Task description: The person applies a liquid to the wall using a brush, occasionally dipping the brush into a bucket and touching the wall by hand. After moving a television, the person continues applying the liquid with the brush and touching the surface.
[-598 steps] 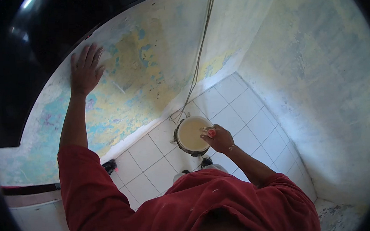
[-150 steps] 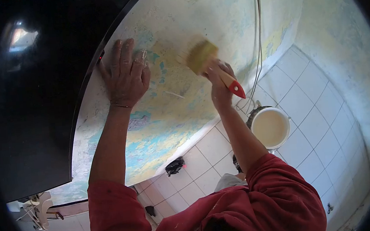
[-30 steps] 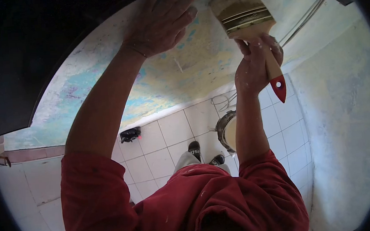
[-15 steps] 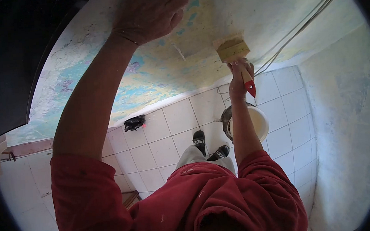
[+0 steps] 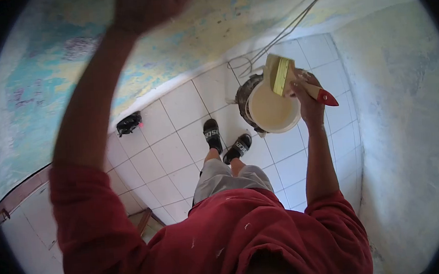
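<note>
- Holding the brush (image 5: pixel 282 75) by its wooden handle, the right hand (image 5: pixel 309 102) has its fingers wrapped around it, bristles poised over the rim of the bucket (image 5: pixel 250 96) near the room's corner.
- Whether the bucket stands on the floor tiles (image 5: pixel 179 150) or hangs from the cable (image 5: pixel 283 30) I cannot tell; a knock from the handle could swing or tip it.
- A wet brush tilted like this could drip past the rim onto the tiles or the 2 shoes (image 5: pixel 211 135) just beside.
- The left hand (image 5: pixel 144 5) is up at the wall (image 5: pixel 32 84) and blurred, so its fingers cannot be read; a slip there could cost balance.
</note>
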Demonstrator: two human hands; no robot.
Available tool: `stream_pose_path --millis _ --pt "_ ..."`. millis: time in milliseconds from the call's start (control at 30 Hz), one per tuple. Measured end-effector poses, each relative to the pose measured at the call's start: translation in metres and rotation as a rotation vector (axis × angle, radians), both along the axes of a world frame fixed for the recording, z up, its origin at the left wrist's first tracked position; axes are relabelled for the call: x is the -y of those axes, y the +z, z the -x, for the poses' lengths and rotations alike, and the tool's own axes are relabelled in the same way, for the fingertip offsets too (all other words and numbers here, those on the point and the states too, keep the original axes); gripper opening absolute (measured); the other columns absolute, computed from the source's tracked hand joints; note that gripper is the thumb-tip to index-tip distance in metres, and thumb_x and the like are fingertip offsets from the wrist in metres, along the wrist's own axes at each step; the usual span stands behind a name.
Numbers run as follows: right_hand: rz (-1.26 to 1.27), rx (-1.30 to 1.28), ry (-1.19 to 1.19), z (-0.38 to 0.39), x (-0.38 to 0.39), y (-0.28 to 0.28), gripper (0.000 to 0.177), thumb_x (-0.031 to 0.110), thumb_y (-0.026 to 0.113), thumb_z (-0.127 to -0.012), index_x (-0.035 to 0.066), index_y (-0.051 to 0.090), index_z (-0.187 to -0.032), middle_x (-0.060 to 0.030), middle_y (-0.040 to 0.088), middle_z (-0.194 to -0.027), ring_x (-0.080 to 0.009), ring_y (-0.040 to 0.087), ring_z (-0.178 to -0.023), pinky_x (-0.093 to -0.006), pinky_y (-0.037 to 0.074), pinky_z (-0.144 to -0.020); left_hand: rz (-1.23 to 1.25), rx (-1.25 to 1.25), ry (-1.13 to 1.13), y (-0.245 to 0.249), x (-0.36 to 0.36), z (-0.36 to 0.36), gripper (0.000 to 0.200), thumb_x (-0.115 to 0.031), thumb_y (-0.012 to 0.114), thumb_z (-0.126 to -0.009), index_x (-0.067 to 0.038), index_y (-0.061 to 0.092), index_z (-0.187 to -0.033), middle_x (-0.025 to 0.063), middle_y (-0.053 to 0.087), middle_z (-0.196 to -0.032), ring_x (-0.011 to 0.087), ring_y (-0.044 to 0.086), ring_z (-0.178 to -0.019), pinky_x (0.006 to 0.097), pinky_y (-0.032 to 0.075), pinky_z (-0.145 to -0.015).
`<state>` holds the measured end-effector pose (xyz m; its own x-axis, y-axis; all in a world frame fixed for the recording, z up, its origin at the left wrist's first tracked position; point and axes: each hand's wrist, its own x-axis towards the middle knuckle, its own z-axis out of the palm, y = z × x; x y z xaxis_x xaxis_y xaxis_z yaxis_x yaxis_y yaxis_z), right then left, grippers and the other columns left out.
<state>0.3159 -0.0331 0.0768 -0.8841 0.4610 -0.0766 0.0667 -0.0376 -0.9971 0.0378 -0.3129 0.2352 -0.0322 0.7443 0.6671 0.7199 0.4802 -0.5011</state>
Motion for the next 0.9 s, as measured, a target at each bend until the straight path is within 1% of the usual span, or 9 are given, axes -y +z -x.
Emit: stream_pose_path --millis 67,133,200,233,300,467,767,833,900 --pt "-0.073 0.259 0.139 -0.019 -0.01 -0.012 0.038 0.009 0.07 -0.089 -0.003 0.061 -0.123 -0.0092 0.064 -0.114 -0.0167 0.064 -0.098 -0.0287 0.053 -0.083 -0.156 0.447 0.042 -0.094 -0.014 -0.056 0.038 -0.032 0.069 -0.085 -0.014 0.064 -0.118 0.0117 0.041 -0.152 0.0311 0.036 -0.142 0.06 0.022 -0.116" --pt "-0.148 0.357 0.209 -0.029 -0.013 -0.03 0.038 0.009 0.071 -0.088 -0.003 0.062 -0.123 -0.0091 0.066 -0.114 -0.0164 0.063 -0.099 -0.0287 0.052 -0.086 -0.172 0.797 0.053 -0.159 -0.034 -0.11 0.047 -0.028 0.072 -0.084 -0.004 0.061 -0.123 0.0188 0.044 -0.147 0.0363 0.042 -0.135 0.0559 0.027 -0.116" --pt "-0.34 0.335 0.289 -0.04 -0.022 -0.07 0.036 0.017 0.075 -0.084 0.003 0.071 -0.116 -0.0126 0.071 -0.117 -0.0227 0.07 -0.102 -0.0332 0.053 -0.089 -0.193 1.199 0.174 -0.236 -0.051 -0.16 0.048 -0.028 0.064 -0.092 0.0 0.055 -0.129 0.0233 0.05 -0.14 0.04 0.049 -0.128 0.0454 0.041 -0.108" --pt "-0.34 0.356 0.297 -0.042 -0.024 -0.08 0.036 0.017 0.075 -0.084 0.003 0.071 -0.116 -0.0126 0.071 -0.117 -0.0227 0.07 -0.102 -0.0332 0.053 -0.089 -0.205 1.489 0.225 -0.251 -0.057 -0.183 0.049 -0.032 0.059 -0.095 0.0 0.053 -0.131 0.0249 0.053 -0.135 0.0398 0.053 -0.124 0.0446 0.044 -0.105" --pt "-0.452 0.398 0.36 -0.044 -0.023 -0.097 0.038 0.02 0.075 -0.082 0.008 0.071 -0.118 -0.0145 0.071 -0.115 -0.029 0.069 -0.105 -0.0355 0.053 -0.093 -0.122 1.78 0.402 -0.277 -0.07 -0.214 0.051 -0.041 0.048 -0.099 0.0 0.053 -0.13 0.0252 0.06 -0.123 0.0421 0.06 -0.111 0.048 0.047 -0.096" --pt "-0.466 0.439 0.366 -0.044 -0.021 -0.128 0.039 0.021 0.074 -0.08 0.014 0.071 -0.119 -0.0146 0.072 -0.11 -0.0311 0.069 -0.104 -0.0374 0.053 -0.092 -0.195 1.91 0.428 -0.312 -0.079 -0.242 0.043 -0.037 0.043 -0.101 -0.003 0.064 -0.116 0.0238 0.066 -0.106 0.0416 0.063 -0.102 0.0495 0.048 -0.091" --pt "-0.59 0.436 0.435 -0.04 -0.02 -0.17 0.037 0.025 0.071 -0.082 0.013 0.07 -0.117 -0.0181 0.071 -0.107 -0.0357 0.067 -0.102 -0.0412 0.052 -0.09 -0.193 1.84 0.41 -0.307 -0.078 -0.243 0.041 -0.037 0.04 -0.102 -0.005 0.065 -0.11 0.0211 0.068 -0.107 0.039 0.064 -0.101 0.0474 0.05 -0.092" --pt "-0.62 0.557 0.441 -0.041 -0.02 -0.167 0.037 0.027 0.071 -0.083 0.013 0.071 -0.117 -0.0186 0.07 -0.109 -0.0367 0.066 -0.104 -0.0417 0.052 -0.091 -0.256 1.751 0.34 -0.311 -0.078 -0.248 0.033 -0.032 0.044 -0.102 -0.004 0.061 -0.1 0.0215 0.063 -0.094 0.0423 0.062 -0.091 0.0525 0.05 -0.078" --pt "-0.658 0.569 0.429 -0.042 -0.02 -0.152 0.037 0.026 0.072 -0.083 0.014 0.071 -0.118 -0.0173 0.07 -0.114 -0.035 0.065 -0.108 -0.0423 0.052 -0.092 -0.149 1.56 0.318 -0.343 -0.073 -0.254 0.026 -0.027 0.046 -0.102 -0.006 0.06 -0.098 0.0166 0.061 -0.092 0.037 0.064 -0.085 0.0485 0.054 -0.069"
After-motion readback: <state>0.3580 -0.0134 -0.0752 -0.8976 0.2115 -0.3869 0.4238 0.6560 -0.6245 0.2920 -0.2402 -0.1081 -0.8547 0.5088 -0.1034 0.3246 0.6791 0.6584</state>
